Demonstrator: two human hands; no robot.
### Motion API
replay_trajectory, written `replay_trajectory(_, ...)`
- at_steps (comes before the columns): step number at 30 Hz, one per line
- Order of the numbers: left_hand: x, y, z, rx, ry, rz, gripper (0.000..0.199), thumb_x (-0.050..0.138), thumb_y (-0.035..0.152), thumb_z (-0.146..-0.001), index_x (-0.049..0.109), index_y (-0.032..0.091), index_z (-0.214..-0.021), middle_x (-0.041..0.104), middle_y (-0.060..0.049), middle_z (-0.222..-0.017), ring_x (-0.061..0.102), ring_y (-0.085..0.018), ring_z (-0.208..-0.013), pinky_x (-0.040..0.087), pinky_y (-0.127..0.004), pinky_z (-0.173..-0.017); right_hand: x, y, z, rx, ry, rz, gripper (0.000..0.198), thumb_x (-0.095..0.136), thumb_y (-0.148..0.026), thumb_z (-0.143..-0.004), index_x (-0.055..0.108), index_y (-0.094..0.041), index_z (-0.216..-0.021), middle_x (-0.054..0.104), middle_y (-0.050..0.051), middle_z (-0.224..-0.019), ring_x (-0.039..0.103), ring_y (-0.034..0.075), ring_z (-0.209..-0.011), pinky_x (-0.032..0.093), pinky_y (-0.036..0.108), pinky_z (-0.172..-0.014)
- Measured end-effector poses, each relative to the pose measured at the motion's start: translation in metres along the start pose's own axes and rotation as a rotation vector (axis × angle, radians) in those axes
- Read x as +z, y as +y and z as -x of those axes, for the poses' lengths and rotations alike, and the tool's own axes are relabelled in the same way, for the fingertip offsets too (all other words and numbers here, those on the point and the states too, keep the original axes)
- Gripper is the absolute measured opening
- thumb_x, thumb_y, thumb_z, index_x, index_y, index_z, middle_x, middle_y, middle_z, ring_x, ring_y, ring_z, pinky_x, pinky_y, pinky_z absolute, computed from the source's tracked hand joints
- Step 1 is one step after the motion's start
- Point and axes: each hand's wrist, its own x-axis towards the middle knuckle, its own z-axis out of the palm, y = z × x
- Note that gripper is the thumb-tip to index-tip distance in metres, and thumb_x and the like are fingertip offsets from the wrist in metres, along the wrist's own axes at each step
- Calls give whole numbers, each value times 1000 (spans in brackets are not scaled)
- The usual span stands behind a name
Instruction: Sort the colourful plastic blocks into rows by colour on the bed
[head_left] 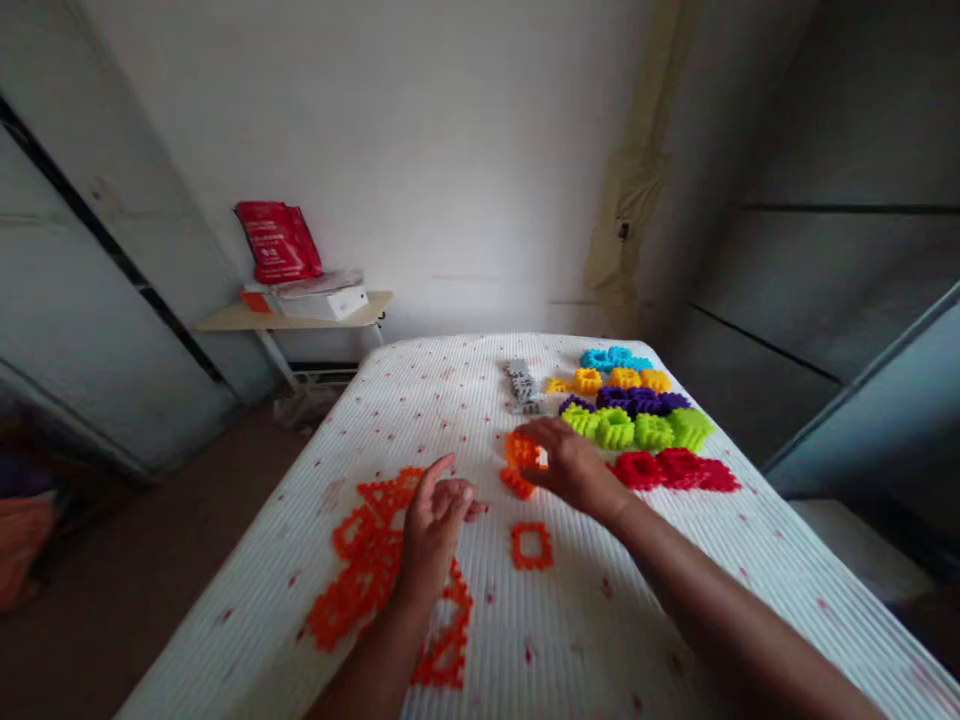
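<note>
My right hand point(574, 465) curves around a small orange cube of interlocking plastic pieces point(523, 450), fingers at its top and thumb at its lower side. Another orange piece point(516, 484) lies against the cube's near side. My left hand point(439, 510) is held apart from it with fingers loosely spread and nothing in them, above a spread of flat orange interlocking pieces point(360, 570). More orange triangular pieces point(450, 640) show beside my left forearm, which hides part of the spread. A single orange square frame point(531, 546) lies flat between my two arms.
Rows of interlocking blocks stand at the right: red point(675, 470), lime green point(615, 428), purple point(637, 401), yellow point(624, 378) and blue point(616, 358). Grey pieces point(520, 382) form a line behind the orange cube. A side table point(247, 318) holds a red bag point(277, 243) and a white box point(322, 300).
</note>
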Motion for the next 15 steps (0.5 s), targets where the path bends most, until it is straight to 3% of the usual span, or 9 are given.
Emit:
replay_trajectory(4,-6,0,-1,32,49,-48,48,62,36,-74,46,19,-116,58,0,-81,60,-11,-63,49,-25,-61,-3,33,-33,112,-165,72,51,68,-18,-67,57,-14,-117,62,12,-114,59,22,-102,45,32,-89)
replay_trajectory(8,-9,-1,-2,35,75,-83,45,61,35,-75,48,19,-115,58,0,-81,60,-11,-62,49,-24,-61,11,43,-48,161,-356,163,55,69,-18,-65,57,-15,-118,62,12,-116,60,24,-103,45,31,-89)
replay_trajectory(15,-10,0,-2,59,87,-95,42,60,34,-75,50,19,-113,58,0,-84,60,-10,-63,49,-23,-61,29,44,-49,214,-434,243,58,70,-21,-64,57,-17,-120,62,10,-118,58,25,-106,45,31,-89)
